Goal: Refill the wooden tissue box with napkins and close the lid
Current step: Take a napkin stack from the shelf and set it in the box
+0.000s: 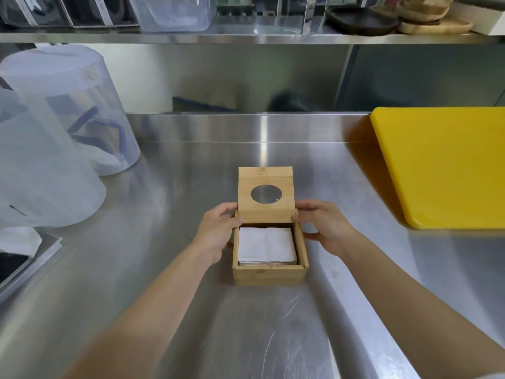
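Steel bench (169, 269), frame centre: both hands, left (218, 231) and right (325, 228), pinched the stiff, light lid's (265, 195) side edges above soft napkins (266, 246) filling the wooden tissue box (269, 276).

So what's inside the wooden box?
A stack of white napkins lies in the wooden box, nearly filling it. Only the top napkin and some edges show, so whatever is under the stack is hidden. The lid stands open behind.

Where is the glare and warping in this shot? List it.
Head view: a bright vertical glare streak runs down the steel counter behind the wooden box; wide-angle distortion stretches the forearms and bows the yellow board; the clear containers at left look soft, while the napkins and both hands stay sharp.
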